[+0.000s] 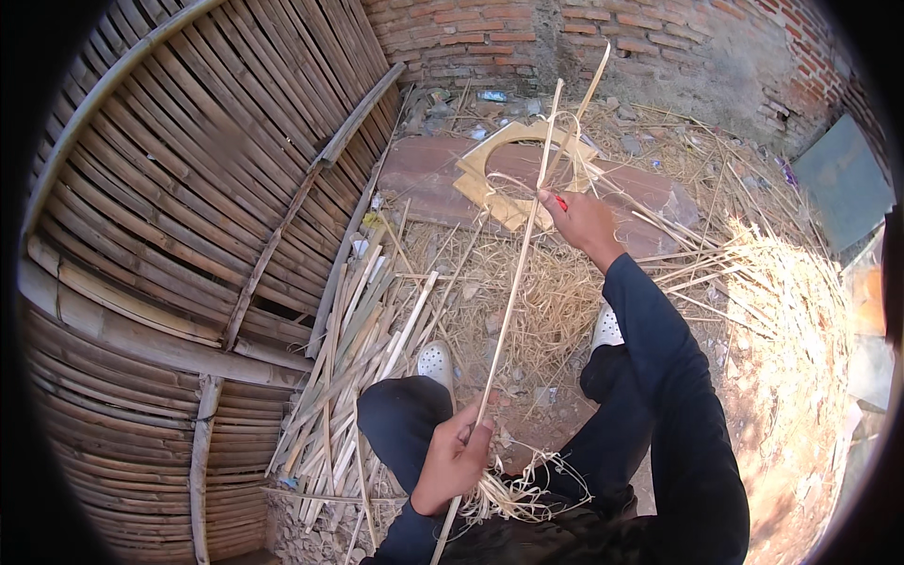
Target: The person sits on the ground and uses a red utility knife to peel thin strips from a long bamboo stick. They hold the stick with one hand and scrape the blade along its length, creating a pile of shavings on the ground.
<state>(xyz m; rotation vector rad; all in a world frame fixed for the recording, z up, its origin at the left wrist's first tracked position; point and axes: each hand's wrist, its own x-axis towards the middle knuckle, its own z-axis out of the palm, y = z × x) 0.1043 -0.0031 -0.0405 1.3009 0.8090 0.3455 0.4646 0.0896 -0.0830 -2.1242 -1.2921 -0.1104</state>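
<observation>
A: Where is the long thin strip (509, 311)?
B: It goes slanting up between the two hands, and pokes out past both.

A: What is the left hand (456, 459) doing?
B: It is down low by the lap. Its fingers are pinching the strip.

A: And the right hand (582, 224)?
B: It is higher up. Its fingers are curled around a small red thing (561, 201), right at the strip. I can't tell what the red thing is.

A: What else is close?
B: Curly shavings (513, 494) sit by the lap. Lots of cut strips (363, 330) lie in a messy pile on the left.

A: And farther out?
B: A tan piece with a big round hole (508, 209) is on a reddish-brown board (414, 174). Behind that is a brick wall (452, 38).
</observation>
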